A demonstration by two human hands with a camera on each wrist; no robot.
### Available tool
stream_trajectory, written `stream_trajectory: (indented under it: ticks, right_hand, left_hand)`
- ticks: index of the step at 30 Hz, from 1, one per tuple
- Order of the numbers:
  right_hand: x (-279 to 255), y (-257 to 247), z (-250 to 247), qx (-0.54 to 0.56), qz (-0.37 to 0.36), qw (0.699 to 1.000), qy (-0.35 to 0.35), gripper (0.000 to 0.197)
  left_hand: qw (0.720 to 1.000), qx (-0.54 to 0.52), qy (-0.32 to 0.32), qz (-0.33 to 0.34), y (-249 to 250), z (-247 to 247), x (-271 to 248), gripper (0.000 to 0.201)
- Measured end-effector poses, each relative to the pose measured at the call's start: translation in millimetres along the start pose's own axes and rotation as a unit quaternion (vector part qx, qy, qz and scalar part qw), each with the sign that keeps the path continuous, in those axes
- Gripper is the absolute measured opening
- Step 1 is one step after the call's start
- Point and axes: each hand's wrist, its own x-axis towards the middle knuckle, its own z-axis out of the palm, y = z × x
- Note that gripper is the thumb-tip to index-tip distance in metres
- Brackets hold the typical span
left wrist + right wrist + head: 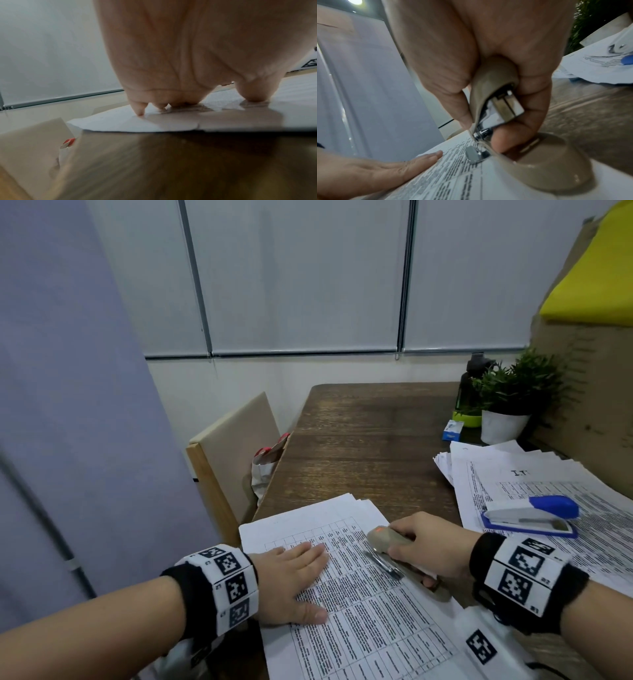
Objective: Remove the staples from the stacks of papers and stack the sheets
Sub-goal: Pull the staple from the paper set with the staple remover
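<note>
Two hands [298, 577], two staplers [394, 542]

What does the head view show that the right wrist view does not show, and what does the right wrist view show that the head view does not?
Only the head view shows the whole blue stapler on the second paper pile, the potted plant and the wooden table.

Only the right wrist view shows the metal tip of the beige stapler lying on the printed sheet.

Both show the right hand gripping the beige stapler and the left hand lying flat on the sheet.
</note>
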Motion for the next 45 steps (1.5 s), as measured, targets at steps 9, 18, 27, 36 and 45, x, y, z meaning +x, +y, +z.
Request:
stream_trajectory:
  ticks: [9, 18, 27, 36, 45]
  right_hand:
    - [-12, -6, 14, -0.017, -0.005, 1.0, 0.021, 0.023]
    - [-21, 8, -5, -0.008, 0.02, 0.999, 0.037, 0.035]
    - [-16, 13, -7, -0.006, 0.02, 0.999, 0.028, 0.026]
    - [44, -30, 4, -0.033, 0.029, 0.997, 0.061, 0.031]
    - [68, -80, 43, -0.091, -0.058, 0.994, -0.018, 0.019]
  left_hand:
    - [1.0, -0.005, 0.018, -0.012, 11, -8, -5, 0.097]
    - [0.997, 0.028, -0.018, 0.065, 44, -30, 28, 0.084]
    - [0.993, -0.037, -0.029, -0.104, -33, -7, -3, 0.092]
    - [0.99, -0.09, -0.053, -0.091, -61, 6, -14, 0.126]
    - [0.971, -0.205, 0.056, -0.105, -66, 24, -17, 0.117]
